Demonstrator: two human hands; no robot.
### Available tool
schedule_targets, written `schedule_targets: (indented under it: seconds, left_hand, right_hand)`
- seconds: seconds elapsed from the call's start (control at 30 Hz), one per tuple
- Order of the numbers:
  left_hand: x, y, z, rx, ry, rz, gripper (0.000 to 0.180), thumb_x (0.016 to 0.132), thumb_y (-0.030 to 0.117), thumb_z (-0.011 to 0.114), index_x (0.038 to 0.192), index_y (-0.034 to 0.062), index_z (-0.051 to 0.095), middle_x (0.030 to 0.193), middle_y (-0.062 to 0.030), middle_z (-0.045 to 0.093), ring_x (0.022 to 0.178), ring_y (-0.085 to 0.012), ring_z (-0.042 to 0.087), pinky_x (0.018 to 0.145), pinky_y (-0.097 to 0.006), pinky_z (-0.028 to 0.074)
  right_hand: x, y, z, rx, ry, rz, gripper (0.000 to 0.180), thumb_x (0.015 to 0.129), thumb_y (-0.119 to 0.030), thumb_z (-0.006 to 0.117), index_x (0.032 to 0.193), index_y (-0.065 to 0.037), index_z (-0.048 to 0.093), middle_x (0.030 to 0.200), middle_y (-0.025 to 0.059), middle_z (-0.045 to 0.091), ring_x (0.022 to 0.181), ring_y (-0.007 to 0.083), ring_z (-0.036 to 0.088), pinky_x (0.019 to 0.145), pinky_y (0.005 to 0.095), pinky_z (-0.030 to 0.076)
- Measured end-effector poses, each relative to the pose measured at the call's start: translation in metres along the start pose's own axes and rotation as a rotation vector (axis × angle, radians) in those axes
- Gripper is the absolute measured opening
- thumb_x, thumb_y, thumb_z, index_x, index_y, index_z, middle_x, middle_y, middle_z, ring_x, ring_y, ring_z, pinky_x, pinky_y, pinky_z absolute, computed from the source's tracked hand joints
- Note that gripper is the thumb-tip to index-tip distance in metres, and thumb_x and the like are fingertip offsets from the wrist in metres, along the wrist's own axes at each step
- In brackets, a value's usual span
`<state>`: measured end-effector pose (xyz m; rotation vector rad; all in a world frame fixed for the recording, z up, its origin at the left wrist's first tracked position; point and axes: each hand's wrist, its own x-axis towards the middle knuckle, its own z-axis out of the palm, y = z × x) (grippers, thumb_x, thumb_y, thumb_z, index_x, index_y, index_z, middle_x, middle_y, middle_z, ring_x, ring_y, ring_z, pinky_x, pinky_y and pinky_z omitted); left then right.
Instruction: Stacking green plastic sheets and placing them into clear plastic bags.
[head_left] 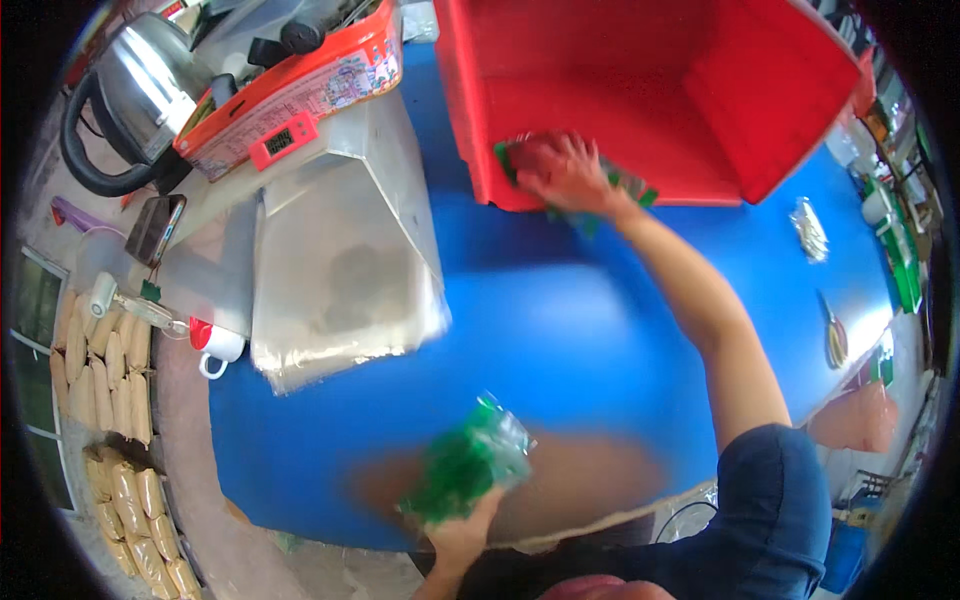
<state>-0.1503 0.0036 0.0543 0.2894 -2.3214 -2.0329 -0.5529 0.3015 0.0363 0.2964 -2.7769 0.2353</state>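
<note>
In my left hand, near the table's front edge, is a clear plastic bag of green pieces. The fingers are closed on its lower end, and the bag is blurred. My right arm reaches forward to the red bin, which lies with its open side toward me. At the bin's lower left lip, my right hand grips a green-edged plastic packet. Part of this packet is hidden under the palm and fingers, which are slightly smeared by motion.
A stack of clear plastic sheets or bags lies left on the blue table. Beyond it are an orange box and a kettle. A white mug stands left; scissors and a small packet lie right.
</note>
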Motion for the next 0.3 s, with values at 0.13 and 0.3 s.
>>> schedule_targets:
  seconds: [0.13,0.3]
  left_hand:
    - [0.004,0.018,-0.013,0.065,0.017,0.132,0.035,0.078,0.002,0.078,0.11,-0.0028,0.066,0.099,-0.0063,0.07,0.087,-0.0172,0.067,0.084,-0.033,0.052]
    - [0.008,0.007,-0.007,-0.279,0.058,0.157,0.044,0.085,0.003,0.073,0.126,-0.0013,0.061,0.11,-0.0099,0.07,0.093,-0.0228,0.068,0.092,-0.04,0.054]
  right_hand:
    - [-0.151,-0.074,-0.062,0.094,-0.069,-0.141,0.067,0.087,-0.058,0.057,0.143,-0.022,0.048,0.153,0.024,0.033,0.141,0.0513,0.026,0.112,0.0688,0.021]
    - [-0.271,-0.097,-0.129,0.291,-0.379,-0.553,0.069,0.088,-0.054,0.056,0.146,-0.019,0.045,0.158,0.0217,0.025,0.147,0.0469,0.015,0.118,0.0632,0.011]
